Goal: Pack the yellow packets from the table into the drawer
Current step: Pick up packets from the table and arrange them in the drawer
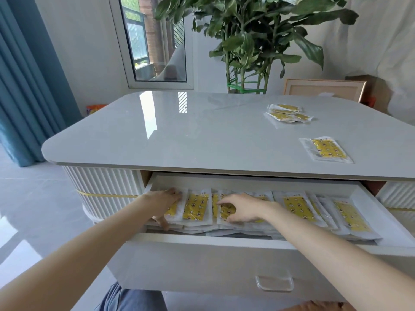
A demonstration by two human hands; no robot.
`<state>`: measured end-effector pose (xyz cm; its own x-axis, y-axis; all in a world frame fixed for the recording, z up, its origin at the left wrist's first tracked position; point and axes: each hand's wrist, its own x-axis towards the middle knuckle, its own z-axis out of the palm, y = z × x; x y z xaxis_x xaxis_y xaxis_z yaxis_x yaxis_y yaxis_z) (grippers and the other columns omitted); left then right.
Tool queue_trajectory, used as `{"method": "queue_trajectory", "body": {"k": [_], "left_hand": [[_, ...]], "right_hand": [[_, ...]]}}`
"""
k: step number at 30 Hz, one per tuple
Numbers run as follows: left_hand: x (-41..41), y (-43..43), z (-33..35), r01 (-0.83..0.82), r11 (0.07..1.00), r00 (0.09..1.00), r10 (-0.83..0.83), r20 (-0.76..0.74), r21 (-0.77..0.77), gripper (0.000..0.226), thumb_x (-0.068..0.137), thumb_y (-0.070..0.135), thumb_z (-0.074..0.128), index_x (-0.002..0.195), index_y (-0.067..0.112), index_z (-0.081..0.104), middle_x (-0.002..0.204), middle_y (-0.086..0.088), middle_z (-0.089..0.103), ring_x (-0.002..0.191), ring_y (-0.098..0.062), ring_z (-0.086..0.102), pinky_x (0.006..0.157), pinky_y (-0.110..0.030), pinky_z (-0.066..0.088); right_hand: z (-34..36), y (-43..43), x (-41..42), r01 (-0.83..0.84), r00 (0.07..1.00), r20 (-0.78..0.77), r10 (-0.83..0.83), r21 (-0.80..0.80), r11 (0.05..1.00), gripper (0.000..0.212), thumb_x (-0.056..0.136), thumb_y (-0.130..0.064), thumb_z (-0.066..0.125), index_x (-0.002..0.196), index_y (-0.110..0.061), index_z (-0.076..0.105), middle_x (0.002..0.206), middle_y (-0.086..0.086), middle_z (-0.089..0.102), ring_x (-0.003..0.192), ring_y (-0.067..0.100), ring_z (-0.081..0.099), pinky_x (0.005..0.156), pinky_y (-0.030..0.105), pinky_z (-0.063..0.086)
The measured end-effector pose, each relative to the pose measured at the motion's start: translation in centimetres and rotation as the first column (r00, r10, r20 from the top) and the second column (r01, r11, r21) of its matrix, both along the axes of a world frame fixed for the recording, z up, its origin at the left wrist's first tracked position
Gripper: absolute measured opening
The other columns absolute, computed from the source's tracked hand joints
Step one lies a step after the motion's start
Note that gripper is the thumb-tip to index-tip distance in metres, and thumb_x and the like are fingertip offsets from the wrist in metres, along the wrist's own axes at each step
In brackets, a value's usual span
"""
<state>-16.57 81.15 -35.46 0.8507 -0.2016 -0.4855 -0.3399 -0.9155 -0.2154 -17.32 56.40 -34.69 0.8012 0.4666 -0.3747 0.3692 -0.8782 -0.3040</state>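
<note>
Drawer (pixel 224 241): pulled out from under the table (pixel 179 135), front handle (pixel 274 282) clear.
Drawer contents: yellow packets (pixel 296 208) in clear wrappers, laid in overlapping rows from side to side, stacked several deep.
Left hand (pixel 165 203): at the drawer's left end, fingers stretched flat over the leftmost packet (pixel 173 213), thumb down against the near edge of that stack; pressing, not closed round it.
Right hand (pixel 243 208): just beside, near the middle, fingers loosely bent with tips on a packet (pixel 225 209); whether it pinches cannot be told.
Table top, right side: one packet lying alone (pixel 326 149) near the front; a small pile of packets (pixel 288 113) farther back.
Behind the table: potted plant (pixel 253 41), picture frame (pixel 323 89), window (pixel 155 39), blue curtain (pixel 24 81).
</note>
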Motion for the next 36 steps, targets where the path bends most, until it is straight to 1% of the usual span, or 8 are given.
{"method": "queue_trajectory", "body": {"k": [3, 10, 14, 17, 21, 27, 31, 36], "left_hand": [[-0.6, -0.5, 1.2, -0.03, 0.997, 0.999, 0.032, 0.031, -0.071, 0.113, 0.073, 0.048, 0.073, 0.152, 0.02, -0.002, 0.16, -0.005, 0.002, 0.143, -0.025, 0.026, 0.112, -0.038, 0.033], [-4.1, -4.1, 5.5, 0.014, 0.957, 0.988, 0.031, 0.148, -0.291, 0.06, 0.089, 0.055, 0.05, 0.143, 0.033, 0.035, 0.14, 0.011, 0.048, 0.124, -0.015, 0.05, 0.097, -0.033, 0.043], [-5.5, -6.8, 8.8, 0.084, 0.882, 0.969, 0.036, 0.243, -0.464, 0.042, 0.091, 0.048, 0.052, 0.13, 0.033, 0.05, 0.119, 0.014, 0.063, 0.102, -0.01, 0.06, 0.086, -0.026, 0.045], [-5.1, -9.1, 10.9, 0.165, 0.831, 0.941, 0.029, 0.337, -0.531, 0.031, 0.092, 0.044, 0.051, 0.121, 0.033, 0.056, 0.111, 0.012, 0.067, 0.091, -0.012, 0.059, 0.081, -0.026, 0.047], [-3.3, -11.9, 12.9, 0.262, 0.789, 0.898, 0.01, 0.439, -0.556, 0.029, 0.093, 0.039, 0.052, 0.12, 0.031, 0.055, 0.106, 0.011, 0.068, 0.078, -0.009, 0.051, 0.072, -0.025, 0.04], [2.3, -16.6, 13.6, 0.307, 0.761, 0.878, 0.006, 0.479, -0.572, 0.038, 0.093, 0.035, 0.051, 0.131, 0.031, 0.046, 0.117, 0.008, 0.062, 0.089, -0.014, 0.055, 0.08, -0.028, 0.046], [7.3, -19.9, 12.4, 0.284, 0.761, 0.887, 0.022, 0.461, -0.583, 0.053, 0.094, 0.036, 0.05, 0.143, 0.029, 0.033, 0.136, -0.002, 0.046, 0.122, -0.024, 0.047, 0.097, -0.039, 0.044], [14.1, -24.8, 10.5, 0.239, 0.752, 0.902, 0.062, 0.427, -0.615, 0.064, 0.095, 0.036, 0.047, 0.15, 0.023, 0.016, 0.153, -0.007, 0.025, 0.136, -0.031, 0.031, 0.106, -0.046, 0.036]], "right_hand": [[1.1, -0.3, -0.3, 0.03, 0.999, 0.037, -0.032, 0.044, 0.999, 0.056, 0.091, -0.022, 0.058, 0.143, -0.031, 0.04, 0.152, -0.003, 0.036, 0.137, 0.02, 0.039, 0.109, 0.036, 0.037], [6.1, -2.7, -2.4, 0.083, 0.987, 0.115, -0.114, 0.242, 0.967, 0.03, 0.089, -0.025, 0.062, 0.119, -0.026, 0.065, 0.116, -0.006, 0.066, 0.106, 0.007, 0.06, 0.095, 0.028, 0.048], [9.4, -5.3, -3.6, 0.18, 0.945, 0.193, -0.263, 0.363, 0.914, 0.018, 0.088, -0.022, 0.061, 0.104, -0.025, 0.069, 0.09, -0.005, 0.071, 0.08, 0.007, 0.065, 0.079, 0.023, 0.051], [10.8, -8.0, -3.3, 0.267, 0.854, 0.3, -0.426, 0.45, 0.852, 0.015, 0.089, -0.02, 0.058, 0.099, -0.026, 0.068, 0.082, -0.008, 0.069, 0.079, 0.011, 0.064, 0.072, 0.024, 0.051], [10.4, -12.0, -1.1, 0.414, 0.696, 0.385, -0.606, 0.474, 0.777, 0.026, 0.091, -0.02, 0.051, 0.114, -0.021, 0.064, 0.113, -0.003, 0.065, 0.099, 0.017, 0.062, 0.083, 0.031, 0.051], [8.4, -16.0, 2.8, 0.579, 0.698, 0.43, -0.573, 0.134, 0.805, 0.05, 0.095, -0.038, 0.04, 0.144, -0.027, 0.038, 0.154, 0.004, 0.031, 0.143, 0.027, 0.024, 0.114, 0.04, 0.027], [7.4, -17.1, 5.4, 0.631, 0.698, 0.376, -0.61, 0.08, 0.771, 0.051, 0.099, -0.048, 0.027, 0.148, -0.034, 0.029, 0.161, 0.0, 0.012, 0.147, 0.032, 0.009, 0.118, 0.046, 0.014], [7.4, -18.2, 9.2, 0.603, 0.689, 0.442, -0.574, 0.09, 0.793, 0.05, 0.094, -0.059, 0.028, 0.138, -0.039, 0.041, 0.156, -0.005, 0.023, 0.142, 0.03, 0.012, 0.109, 0.045, 0.021]]}}
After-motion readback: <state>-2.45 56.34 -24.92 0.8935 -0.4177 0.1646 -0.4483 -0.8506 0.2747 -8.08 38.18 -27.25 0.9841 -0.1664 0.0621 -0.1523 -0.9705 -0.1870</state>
